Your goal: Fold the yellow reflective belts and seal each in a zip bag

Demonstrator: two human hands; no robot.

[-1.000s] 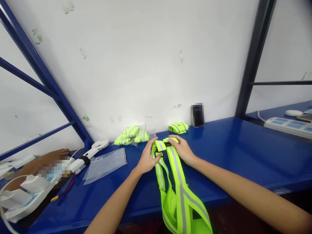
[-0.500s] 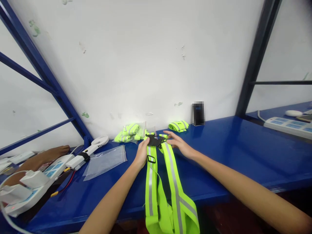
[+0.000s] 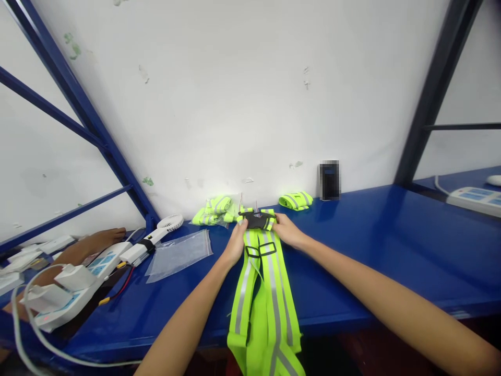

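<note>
A neon-yellow reflective strap vest (image 3: 277, 292) hangs from my hands over the front edge of the blue table. My left hand (image 3: 236, 241) grips its upper left strap beside the black plastic buckle (image 3: 256, 221). On the other side, my right hand (image 3: 287, 230) has its fingers closed round the right strap end by the same buckle. Two black rectangular strap sliders (image 3: 260, 249) sit side by side just below. Fingertips of both hands are partly hidden behind the straps. Behind the left hand lie folded yellow vests in clear bags (image 3: 213, 210).
A rolled yellow vest (image 3: 296, 200) and a dark, blurred upright object (image 3: 329, 180) stand by the wall. At left are a clear zip bag (image 3: 180, 254), a white handheld fan (image 3: 170, 223) and a power strip (image 3: 70, 300) with cables. Blue table (image 3: 371, 245) extends right.
My right hand has gone from open fingers near the buckle to a grip on the right strap. The two straps now hang closer together, sliders level. The view has shifted slightly.
</note>
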